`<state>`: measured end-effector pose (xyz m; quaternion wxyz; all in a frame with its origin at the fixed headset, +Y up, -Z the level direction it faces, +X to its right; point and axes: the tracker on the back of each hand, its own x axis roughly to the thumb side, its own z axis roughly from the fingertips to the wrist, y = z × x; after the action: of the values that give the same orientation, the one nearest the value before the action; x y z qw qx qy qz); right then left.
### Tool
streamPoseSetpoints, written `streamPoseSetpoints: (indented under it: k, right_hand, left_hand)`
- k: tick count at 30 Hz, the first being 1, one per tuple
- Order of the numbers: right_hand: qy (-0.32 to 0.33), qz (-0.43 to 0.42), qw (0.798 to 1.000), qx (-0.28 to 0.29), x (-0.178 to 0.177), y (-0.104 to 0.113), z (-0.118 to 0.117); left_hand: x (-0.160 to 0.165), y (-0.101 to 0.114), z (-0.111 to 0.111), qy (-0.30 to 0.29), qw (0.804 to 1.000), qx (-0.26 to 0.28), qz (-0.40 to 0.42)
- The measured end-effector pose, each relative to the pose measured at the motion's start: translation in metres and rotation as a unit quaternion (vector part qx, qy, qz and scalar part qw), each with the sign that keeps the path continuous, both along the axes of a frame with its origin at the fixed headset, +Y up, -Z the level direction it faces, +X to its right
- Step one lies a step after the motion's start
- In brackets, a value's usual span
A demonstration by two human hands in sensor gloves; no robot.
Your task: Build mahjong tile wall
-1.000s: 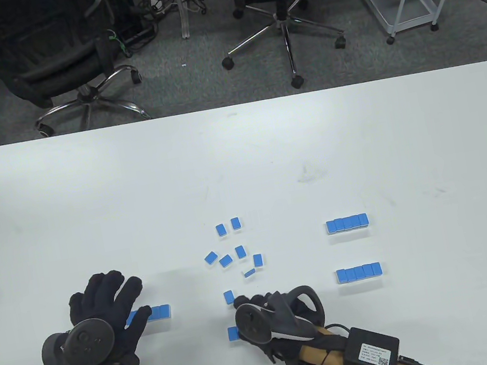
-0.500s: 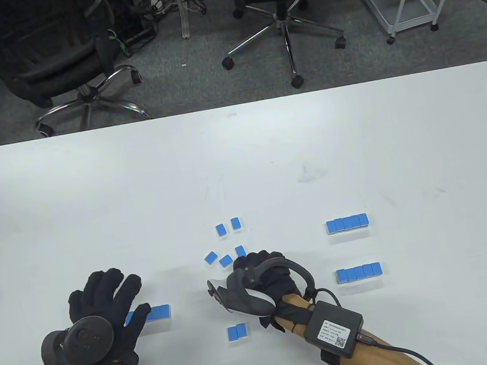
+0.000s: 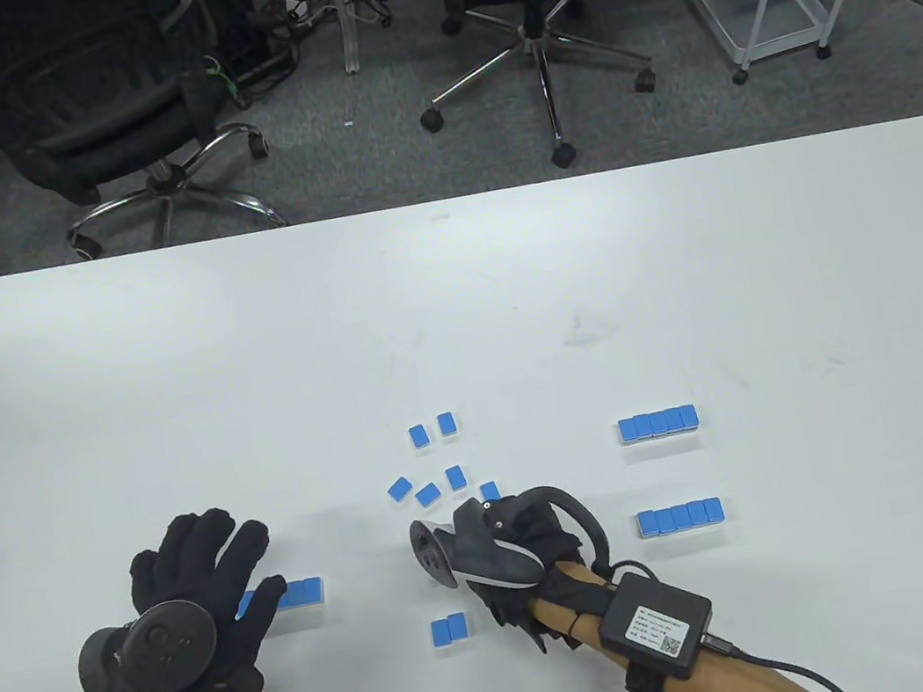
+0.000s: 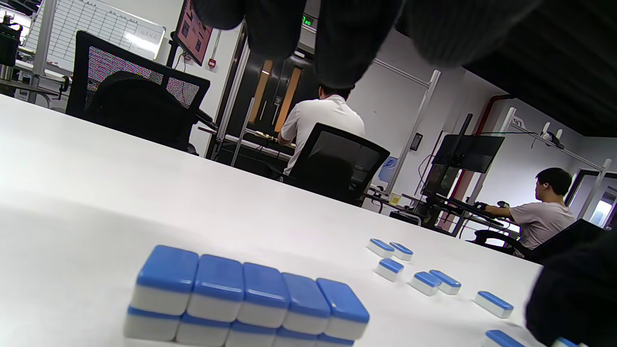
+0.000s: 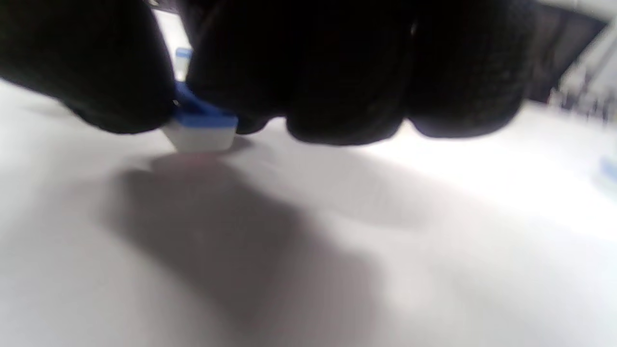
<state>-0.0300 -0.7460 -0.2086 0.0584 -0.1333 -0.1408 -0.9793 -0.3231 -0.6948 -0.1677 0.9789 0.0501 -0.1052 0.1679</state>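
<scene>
My left hand (image 3: 200,557) lies flat with straight fingers over the left end of a two-layer stack of blue-backed mahjong tiles (image 3: 301,592), which the left wrist view shows close up (image 4: 246,299). My right hand (image 3: 534,529) sits just below the scattered loose tiles (image 3: 428,493), its fingers hidden under the tracker. In the right wrist view its thumb and fingers pinch one blue-and-white tile (image 5: 200,127) just above the table. A pair of tiles (image 3: 448,629) lies side by side near the right wrist.
Two finished rows of tiles stand at the right, one farther (image 3: 657,423) and one nearer (image 3: 680,516). The white table (image 3: 454,303) stretches far beyond the tiles. Office chairs and a cart stand past its far edge.
My right hand set a second tile beside the single one near the front, reached up into the loose tiles, then drew back slightly with a tile pinched. The left hand stayed put.
</scene>
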Motion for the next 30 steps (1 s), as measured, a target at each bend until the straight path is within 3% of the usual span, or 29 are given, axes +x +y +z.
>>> streamPoseSetpoints:
  k: [2, 5, 13, 30]
  right_hand:
    - [-0.028, -0.028, 0.998, -0.043, 0.007, -0.003, 0.009]
    - [-0.044, -0.055, 0.996, -0.059, 0.014, -0.004, 0.017]
    - [-0.087, -0.13, 0.981, -0.114, 0.023, -0.009, 0.015]
    - [-0.119, -0.178, 0.968, -0.127, 0.023, -0.012, 0.019]
  left_hand:
    - [0.0, 0.0, 0.0, 0.0, 1.0, 0.0, 0.0]
    - [0.002, 0.0, -0.002, 0.0, 1.0, -0.001, 0.0]
    - [0.0, -0.001, 0.0, 0.002, 1.0, -0.002, 0.0]
    - [0.0, -0.001, 0.001, 0.003, 1.0, -0.01, 0.002]
